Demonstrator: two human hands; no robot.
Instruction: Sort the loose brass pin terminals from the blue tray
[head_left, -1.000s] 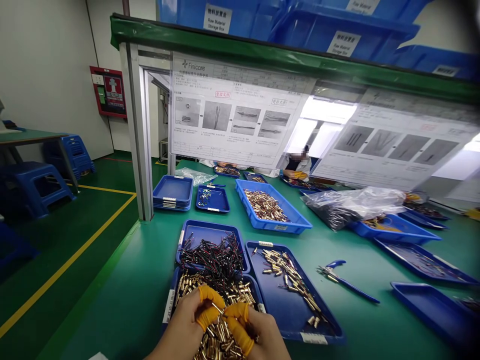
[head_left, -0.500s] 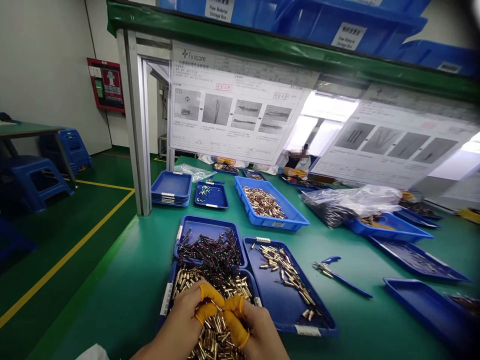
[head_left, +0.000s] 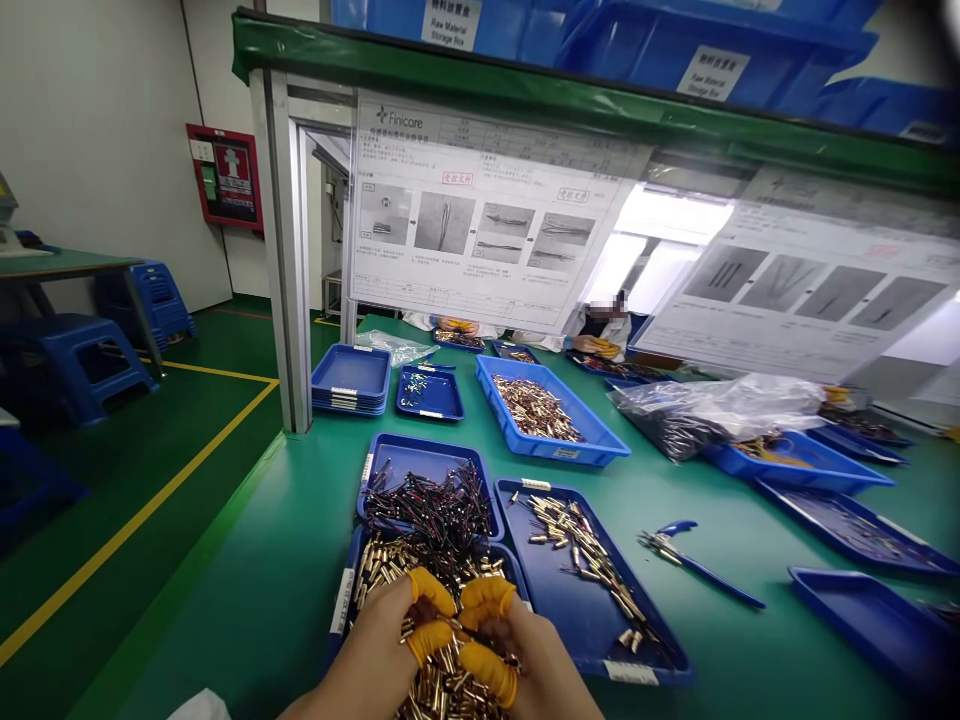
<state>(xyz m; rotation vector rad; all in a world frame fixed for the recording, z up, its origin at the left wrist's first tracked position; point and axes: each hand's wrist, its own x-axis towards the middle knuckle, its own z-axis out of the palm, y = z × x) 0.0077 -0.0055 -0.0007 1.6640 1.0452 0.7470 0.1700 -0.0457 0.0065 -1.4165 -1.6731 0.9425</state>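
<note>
Head view: above a near tray (head_left: 516,573) of loose brass-coloured tubes (head_left: 442,692), the left hand (head_left: 386,632) pinches a thin piece (head_left: 455,623); the right hand (head_left: 536,640) curls against it, its grip unclear; the long axis seemingly runs ten to four o'clock, leading end indistinct. Some wired pieces (head_left: 581,550) look done at two o'clock; many tubes and, at twelve, dark leads (head_left: 431,505) apparently remain.

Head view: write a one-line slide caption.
Left hand and right hand, in yellow finger covers, close together over gold-coloured pieces, dark wires beyond, blue-handled pliers to the right.
</note>
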